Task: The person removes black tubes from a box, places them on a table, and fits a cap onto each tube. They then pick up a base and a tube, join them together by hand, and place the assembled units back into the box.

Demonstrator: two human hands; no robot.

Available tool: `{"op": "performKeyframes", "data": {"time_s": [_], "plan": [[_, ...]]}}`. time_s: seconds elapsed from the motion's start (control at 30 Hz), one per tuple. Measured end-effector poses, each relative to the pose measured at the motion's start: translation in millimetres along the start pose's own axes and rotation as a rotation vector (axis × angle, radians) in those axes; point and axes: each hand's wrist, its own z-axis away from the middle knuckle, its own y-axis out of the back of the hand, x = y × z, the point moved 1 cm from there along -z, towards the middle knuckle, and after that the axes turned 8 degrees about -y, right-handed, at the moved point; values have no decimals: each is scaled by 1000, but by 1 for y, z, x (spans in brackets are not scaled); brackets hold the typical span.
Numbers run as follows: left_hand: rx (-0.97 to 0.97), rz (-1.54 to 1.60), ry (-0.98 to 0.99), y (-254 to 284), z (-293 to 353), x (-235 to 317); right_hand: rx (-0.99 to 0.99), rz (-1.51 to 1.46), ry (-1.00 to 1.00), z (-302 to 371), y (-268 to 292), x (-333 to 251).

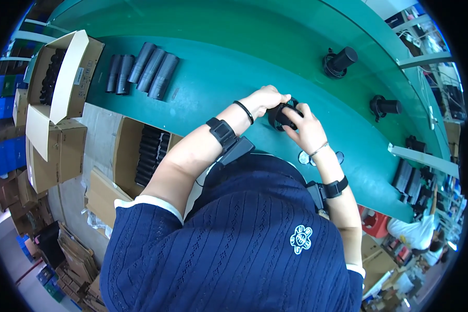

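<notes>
Over the green bench both my hands are at a black round part (276,120) with a wide, ring-like rim. My left hand (265,100) is closed at its far left edge, its thumb and fingers pressed together there. From the right, my right hand (309,131) grips the same part, with fingers bent over its top and the thumb at its near side. The fingers cover much of the part, so its middle is partly hidden. Close to my right wrist lie small round discs (303,157), partly covered by the wrist.
Several dark tubes (152,73) lie on the bench (208,67) at the left. Two black flanged pieces with cylinders, one farther (343,60) and one nearer (386,106), stand at the right. Cartons of black parts (66,78) are left of the bench. A person (413,231) is far right.
</notes>
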Motion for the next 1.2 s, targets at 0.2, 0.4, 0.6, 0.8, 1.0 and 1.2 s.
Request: {"op": "performKeyframes", "data": {"time_s": [0.2,0.4,0.6,0.8,1.0,1.2], "plan": [[-116,-279,16,5,1,0,-112,257,106,1,2,-6],[-268,-109,28,19,-1,-2,-159,337,144,-4,2,-14],[-267,-42,24,19,5,8,-99,373,108,-6,-9,-18],[-201,149,-145,17,17,-1,1,90,79,1,2,-12],[-134,196,-580,13,30,-26,196,-691,-482,11,-9,5],[-132,220,-557,10,39,-39,310,-473,-285,15,-18,15]]}}
